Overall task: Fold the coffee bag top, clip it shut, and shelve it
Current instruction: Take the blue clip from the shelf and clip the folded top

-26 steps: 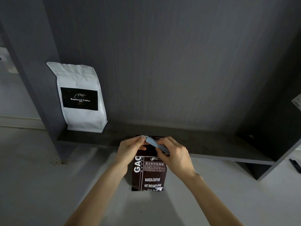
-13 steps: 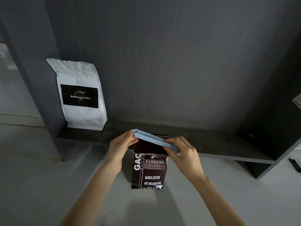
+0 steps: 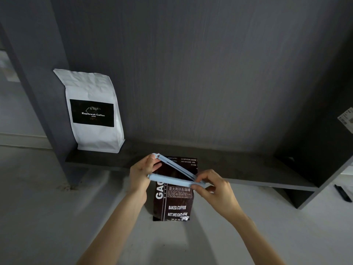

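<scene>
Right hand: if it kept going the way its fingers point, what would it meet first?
The right hand points left along the open clip, so it would likely meet the dark coffee bag first, then the left hand; depth is uncertain.

— Where's the dark brown coffee bag [image 3: 172, 203]?
— Upright just in front of the shelf [image 3: 238, 169], its top rising before the shelf's edge.
— And the pale blue clip [image 3: 172, 175]?
— Spread open in a V across the bag's top, hinge at the right.
</scene>
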A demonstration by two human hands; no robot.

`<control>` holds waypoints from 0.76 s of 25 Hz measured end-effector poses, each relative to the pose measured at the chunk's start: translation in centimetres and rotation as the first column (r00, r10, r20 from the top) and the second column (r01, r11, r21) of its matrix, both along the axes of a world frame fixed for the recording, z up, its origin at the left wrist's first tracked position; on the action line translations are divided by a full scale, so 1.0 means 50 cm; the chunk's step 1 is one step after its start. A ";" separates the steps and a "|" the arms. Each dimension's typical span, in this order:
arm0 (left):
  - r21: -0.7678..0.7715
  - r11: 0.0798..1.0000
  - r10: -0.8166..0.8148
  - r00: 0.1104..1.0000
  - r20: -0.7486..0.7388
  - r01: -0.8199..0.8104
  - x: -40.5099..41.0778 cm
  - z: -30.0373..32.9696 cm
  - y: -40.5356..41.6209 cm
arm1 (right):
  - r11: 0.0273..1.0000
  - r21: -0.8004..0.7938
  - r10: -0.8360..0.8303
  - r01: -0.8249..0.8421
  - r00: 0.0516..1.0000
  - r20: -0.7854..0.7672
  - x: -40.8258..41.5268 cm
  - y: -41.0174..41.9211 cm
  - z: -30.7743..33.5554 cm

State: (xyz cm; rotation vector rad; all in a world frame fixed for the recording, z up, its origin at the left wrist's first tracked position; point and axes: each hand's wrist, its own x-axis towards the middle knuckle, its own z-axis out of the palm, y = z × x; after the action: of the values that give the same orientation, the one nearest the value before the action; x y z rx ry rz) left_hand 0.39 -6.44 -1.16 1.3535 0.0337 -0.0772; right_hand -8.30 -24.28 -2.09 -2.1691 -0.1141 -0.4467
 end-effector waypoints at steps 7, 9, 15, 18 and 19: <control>0.119 0.993 -0.010 0.994 0.107 -0.003 0.001 -0.004 0.004 | 0.992 0.110 -0.060 0.061 0.998 -0.010 -0.006 -0.007 0.005; 0.272 0.962 -0.060 0.982 0.178 0.010 -0.002 -0.011 0.000 | 0.970 0.214 -0.117 0.118 0.993 -0.018 0.003 -0.018 0.015; 0.520 0.854 -0.141 0.960 0.240 -0.004 -0.003 -0.036 -0.005 | 0.916 0.330 -0.240 0.229 0.971 -0.007 0.035 -0.050 0.043; 0.539 0.840 -0.187 0.965 0.185 0.059 -0.002 -0.046 -0.002 | 0.924 0.216 -0.311 0.317 0.948 -0.063 0.055 -0.055 0.041; 0.538 0.840 -0.195 0.964 0.182 0.068 -0.002 -0.047 0.000 | 0.929 0.199 -0.303 0.313 0.950 -0.083 0.060 -0.053 0.038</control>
State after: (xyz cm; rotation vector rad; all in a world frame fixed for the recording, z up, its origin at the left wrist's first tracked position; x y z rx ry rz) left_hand 0.27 -6.45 -3.52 1.9135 -0.2549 -0.0263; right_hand -5.30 -26.95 -0.21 -1.9912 0.2957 -0.5547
